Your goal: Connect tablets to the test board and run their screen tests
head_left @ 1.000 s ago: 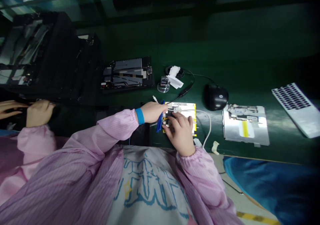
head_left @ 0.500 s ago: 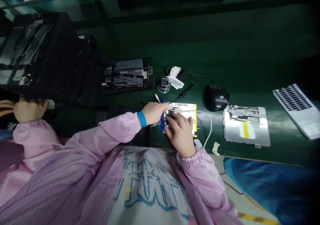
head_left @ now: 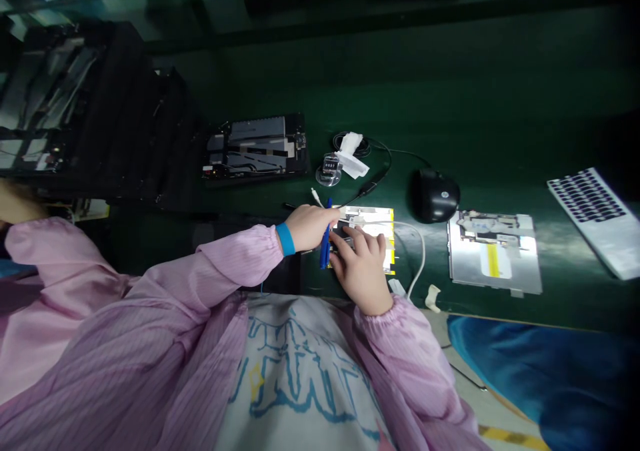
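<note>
Green benchtop (head_left: 500, 137) bears a silvery panel (head_left: 373, 213) near its front edge, the left hand (head_left: 313, 227) closed around a blue tool (head_left: 325, 254), the right hand (head_left: 363, 264) loosely open, its fingertips seemingly on the panel.

Right hand (head_left: 364, 272) lay over the panel (head_left: 371, 213), left hand (head_left: 309, 227) at its left edge

On the table (head_left: 480, 111), a counter (head_left: 330, 165) stood behind the panel, with paper (head_left: 353, 157) beside it. A device (head_left: 257, 146) lay farther left, then a stack of devices (head_left: 95, 107). A mouse (head_left: 440, 196) sat right of the panel; a second panel (head_left: 465, 269) lay beyond it, and a sheet (head_left: 607, 237) farthest right.
</note>
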`<state>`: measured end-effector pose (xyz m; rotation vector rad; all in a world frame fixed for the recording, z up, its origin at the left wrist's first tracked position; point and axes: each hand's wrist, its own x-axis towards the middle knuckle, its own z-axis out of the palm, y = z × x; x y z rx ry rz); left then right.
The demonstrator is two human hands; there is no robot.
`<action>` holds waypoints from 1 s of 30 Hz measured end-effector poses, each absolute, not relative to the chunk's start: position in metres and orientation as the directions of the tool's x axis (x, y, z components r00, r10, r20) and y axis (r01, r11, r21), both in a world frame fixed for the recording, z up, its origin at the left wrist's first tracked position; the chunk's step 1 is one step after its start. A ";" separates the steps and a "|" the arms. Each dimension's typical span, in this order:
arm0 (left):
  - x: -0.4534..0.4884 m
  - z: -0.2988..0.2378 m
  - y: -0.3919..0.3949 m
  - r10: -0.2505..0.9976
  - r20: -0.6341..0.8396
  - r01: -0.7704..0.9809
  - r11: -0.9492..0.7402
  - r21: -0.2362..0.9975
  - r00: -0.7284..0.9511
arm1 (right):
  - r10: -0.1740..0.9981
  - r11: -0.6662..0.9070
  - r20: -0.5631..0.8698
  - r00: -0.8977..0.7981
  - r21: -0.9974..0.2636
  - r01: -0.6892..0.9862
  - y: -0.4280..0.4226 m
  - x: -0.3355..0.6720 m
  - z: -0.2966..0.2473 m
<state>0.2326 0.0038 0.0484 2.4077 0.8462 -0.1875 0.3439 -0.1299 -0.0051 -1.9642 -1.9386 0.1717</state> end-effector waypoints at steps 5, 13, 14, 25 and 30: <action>0.233 0.049 0.003 0.532 -0.310 0.614 -0.642 0.459 0.788 | 0.982 0.020 0.182 0.041 -0.325 0.946 -0.130 0.343 -0.005; 0.230 0.043 0.003 0.557 -0.259 0.610 -0.656 0.445 0.789 | 0.977 0.064 0.215 0.002 -0.299 0.952 -0.129 0.347 -0.003; 0.229 0.044 0.003 0.567 -0.248 0.612 -0.652 0.447 0.785 | 0.974 0.084 0.225 -0.010 -0.322 0.943 -0.129 0.349 -0.002; 0.207 0.066 -0.023 0.607 0.084 0.447 -0.665 0.598 0.790 | 0.963 0.142 0.269 -0.030 -0.410 0.901 -0.117 0.361 0.006; 0.207 0.064 -0.031 0.544 0.087 0.370 -0.670 0.644 0.835 | 0.976 0.126 0.214 0.030 -0.679 0.723 -0.120 0.368 0.022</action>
